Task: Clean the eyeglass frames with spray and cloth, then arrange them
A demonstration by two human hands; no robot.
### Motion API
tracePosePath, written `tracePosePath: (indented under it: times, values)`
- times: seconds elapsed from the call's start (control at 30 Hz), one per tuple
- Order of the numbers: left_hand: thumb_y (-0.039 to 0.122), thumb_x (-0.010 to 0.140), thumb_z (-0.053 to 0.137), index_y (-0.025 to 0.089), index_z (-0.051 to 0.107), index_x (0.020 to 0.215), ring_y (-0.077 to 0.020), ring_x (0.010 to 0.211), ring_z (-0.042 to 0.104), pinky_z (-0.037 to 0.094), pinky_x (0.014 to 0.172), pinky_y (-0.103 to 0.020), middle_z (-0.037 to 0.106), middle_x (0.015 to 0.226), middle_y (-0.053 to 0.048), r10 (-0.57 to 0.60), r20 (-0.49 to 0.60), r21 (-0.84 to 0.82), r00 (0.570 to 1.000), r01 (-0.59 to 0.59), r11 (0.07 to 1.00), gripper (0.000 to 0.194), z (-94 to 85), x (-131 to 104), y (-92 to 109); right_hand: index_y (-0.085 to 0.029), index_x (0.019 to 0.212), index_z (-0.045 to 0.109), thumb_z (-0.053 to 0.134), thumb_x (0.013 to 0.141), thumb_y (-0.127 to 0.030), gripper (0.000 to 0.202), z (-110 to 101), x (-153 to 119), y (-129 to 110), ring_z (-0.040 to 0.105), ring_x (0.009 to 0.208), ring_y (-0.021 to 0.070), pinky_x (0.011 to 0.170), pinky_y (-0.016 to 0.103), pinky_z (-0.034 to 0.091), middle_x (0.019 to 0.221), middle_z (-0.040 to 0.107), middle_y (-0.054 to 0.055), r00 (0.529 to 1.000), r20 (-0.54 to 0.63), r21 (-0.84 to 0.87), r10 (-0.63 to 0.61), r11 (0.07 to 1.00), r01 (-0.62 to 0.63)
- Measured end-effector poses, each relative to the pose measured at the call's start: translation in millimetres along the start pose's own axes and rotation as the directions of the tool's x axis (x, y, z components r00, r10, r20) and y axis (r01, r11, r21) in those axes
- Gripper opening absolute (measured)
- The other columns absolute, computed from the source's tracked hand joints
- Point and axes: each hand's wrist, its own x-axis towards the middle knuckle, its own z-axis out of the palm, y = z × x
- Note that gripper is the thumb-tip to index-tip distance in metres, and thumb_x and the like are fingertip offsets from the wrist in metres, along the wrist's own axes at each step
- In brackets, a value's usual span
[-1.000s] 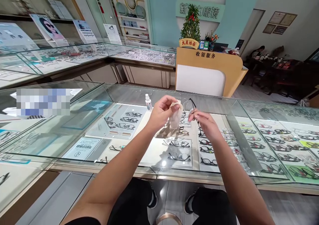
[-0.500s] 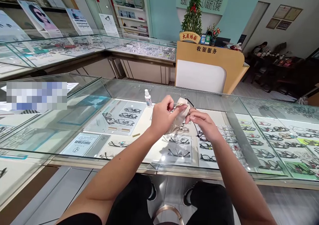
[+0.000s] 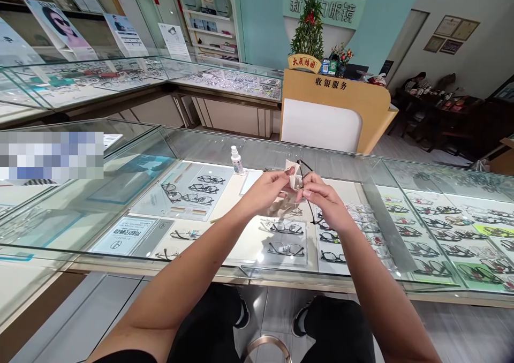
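Observation:
Above the glass counter, my left hand (image 3: 268,190) is closed on a pale cloth (image 3: 293,173), its fingertips pressing the cloth against a pair of glasses. My right hand (image 3: 321,194) pinches the same glasses (image 3: 307,165) by the frame; their dark temples stick out above and below my fingers. The lenses are mostly hidden behind the cloth and my fingers. A small white bottle (image 3: 236,160) stands upright on the counter, beyond and to the left of my left hand.
Inside the glass display counter (image 3: 249,269) lie rows of glasses (image 3: 286,249), with more at the right (image 3: 436,209). A printed card (image 3: 124,234) lies at the left. Beyond stand a yellow cashier desk (image 3: 377,103) and other showcases (image 3: 228,87).
My left hand has turned over and lowered slightly, its fingers now flatter across the cloth. My right hand keeps its hold on the glasses. The whole view has shifted a little.

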Motion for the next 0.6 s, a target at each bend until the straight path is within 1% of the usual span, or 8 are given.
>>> tracePosePath:
  times: [0.07,0.13,0.27,0.33,0.4,0.47,0.53,0.6]
  values:
    - [0.068,0.085,0.077,0.017,0.077,0.083,-0.0232,0.087,0.071,0.057,0.091,-0.039,0.076,0.085,-0.008,0.039,0.023,-0.078,0.999,-0.038,0.996,0.051,2.0,-1.2,1.9,-0.028,0.089,0.083,0.059,0.105,-0.047,0.035,-0.2,0.3,-0.1,0.049,0.104,0.025,0.102,0.04,0.037,0.096,0.049,0.004,1.0,-0.006,-0.031,0.006,1.0,-0.007]
    - [0.064,0.087,0.078,0.017,0.079,0.091,-0.0204,0.085,0.07,0.056,0.093,-0.037,0.075,0.084,-0.006,0.08,0.046,-0.147,0.996,-0.072,0.986,0.048,4.0,-3.1,3.7,-0.027,0.088,0.083,0.059,0.105,-0.047,0.035,-0.1,0.5,-0.5,0.049,0.102,0.0249,0.102,0.041,0.037,0.094,0.05,0.004,1.0,-0.018,-0.053,0.018,0.998,-0.019]
    - [0.052,0.087,0.084,0.018,0.078,0.1,-0.0153,0.075,0.064,0.052,0.078,-0.029,0.071,0.081,-0.002,0.094,0.074,-0.268,0.993,-0.071,0.961,0.037,5.9,-4.6,2.3,-0.028,0.087,0.084,0.06,0.104,-0.05,0.037,0.0,0.3,-1.2,0.05,0.098,0.0246,0.1,0.041,0.038,0.09,0.049,0.003,0.997,-0.062,-0.054,0.044,0.997,-0.047]
    - [0.045,0.083,0.088,0.017,0.077,0.099,-0.0143,0.072,0.062,0.05,0.074,-0.028,0.071,0.08,-0.002,0.092,0.089,-0.348,0.992,-0.056,0.936,0.033,5.8,-4.1,1.2,-0.028,0.087,0.085,0.063,0.102,-0.052,0.036,-0.2,0.3,-0.6,0.051,0.096,0.0246,0.098,0.041,0.039,0.088,0.049,0.003,0.995,-0.086,-0.036,0.052,0.998,-0.056]
    - [0.039,0.08,0.091,0.016,0.076,0.096,-0.0132,0.069,0.06,0.049,0.073,-0.028,0.07,0.077,-0.002,0.1,0.114,-0.423,0.988,-0.043,0.905,0.032,5.3,-3.7,1.7,-0.029,0.088,0.086,0.066,0.101,-0.052,0.033,-0.7,0.4,0.6,0.053,0.097,0.0252,0.098,0.041,0.04,0.088,0.055,0.004,0.994,-0.098,-0.006,0.057,0.998,-0.058]
    - [0.036,0.076,0.095,0.015,0.076,0.094,-0.0124,0.066,0.059,0.048,0.071,-0.028,0.069,0.074,-0.001,0.11,0.143,-0.48,0.984,-0.028,0.877,0.034,4.9,-3.6,3.5,-0.03,0.09,0.087,0.068,0.1,-0.051,0.03,-1.0,0.7,1.8,0.057,0.104,0.0267,0.102,0.042,0.041,0.095,0.063,0.005,0.994,-0.088,0.039,0.058,0.998,-0.055]
    - [0.034,0.072,0.097,0.014,0.075,0.096,-0.0124,0.066,0.061,0.048,0.069,-0.028,0.07,0.076,-0.002,0.108,0.161,-0.51,0.981,-0.011,0.86,0.037,5.4,-4.1,5.4,-0.03,0.09,0.088,0.07,0.099,-0.05,0.028,-0.9,0.8,2.4,0.06,0.115,0.0283,0.107,0.042,0.041,0.106,0.07,0.005,0.996,-0.067,0.089,0.057,0.995,-0.051]
    - [0.033,0.07,0.098,0.015,0.075,0.1,-0.0131,0.07,0.064,0.048,0.07,-0.027,0.073,0.081,-0.002,0.11,0.134,-0.505,0.985,-0.028,0.863,0.042,7.7,-5.5,6.5,-0.031,0.09,0.089,0.071,0.098,-0.05,0.027,0.2,0.5,1.9,0.061,0.122,0.0293,0.11,0.042,0.041,0.114,0.072,0.005,0.996,-0.057,0.122,0.063,0.991,-0.056]
